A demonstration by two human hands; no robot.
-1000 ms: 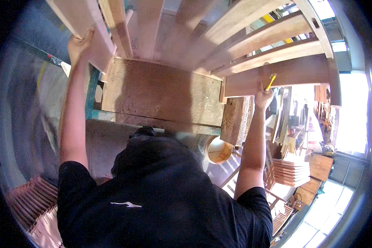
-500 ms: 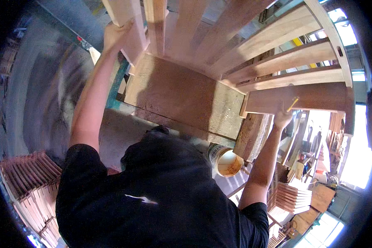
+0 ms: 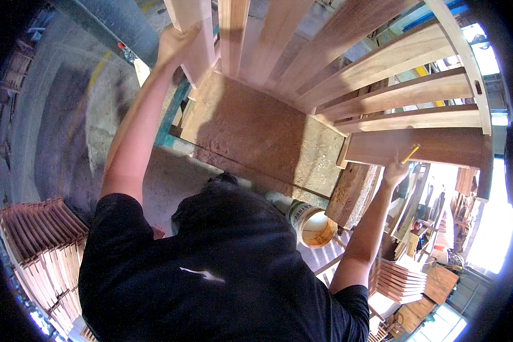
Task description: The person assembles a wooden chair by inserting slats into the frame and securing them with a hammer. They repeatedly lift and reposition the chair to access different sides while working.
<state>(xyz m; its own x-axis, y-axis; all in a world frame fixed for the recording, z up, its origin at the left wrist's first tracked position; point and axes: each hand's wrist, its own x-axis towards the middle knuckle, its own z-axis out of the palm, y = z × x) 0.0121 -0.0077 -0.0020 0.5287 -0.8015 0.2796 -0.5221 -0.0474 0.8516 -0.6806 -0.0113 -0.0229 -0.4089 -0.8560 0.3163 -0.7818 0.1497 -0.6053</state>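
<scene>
A slatted wooden frame (image 3: pixel 347 68) stands upright on a worn workbench (image 3: pixel 256 122), its pale slats fanning out across the top of the view. My left hand (image 3: pixel 176 45) is closed round the board at the frame's left end, arm stretched forward. At the right end, my right hand (image 3: pixel 396 170) is against a wide brown side board (image 3: pixel 422 147). A thin yellow pencil (image 3: pixel 411 153) sticks out from between the fingers of that hand. Motion blur softens the right fingertips, and the far side of the left grip is hidden behind the board.
A white bucket (image 3: pixel 314 229) with a stained inside stands below the bench's near right corner, beside a thick timber block (image 3: pixel 350 194). Stacked wooden pieces (image 3: pixel 45 245) lie at the lower left. Another stack (image 3: pixel 399 281) sits at the lower right.
The frame, bench and both hands appear slightly farther right and lower in the picture, as the view has shifted. Both hands keep their places on the frame.
</scene>
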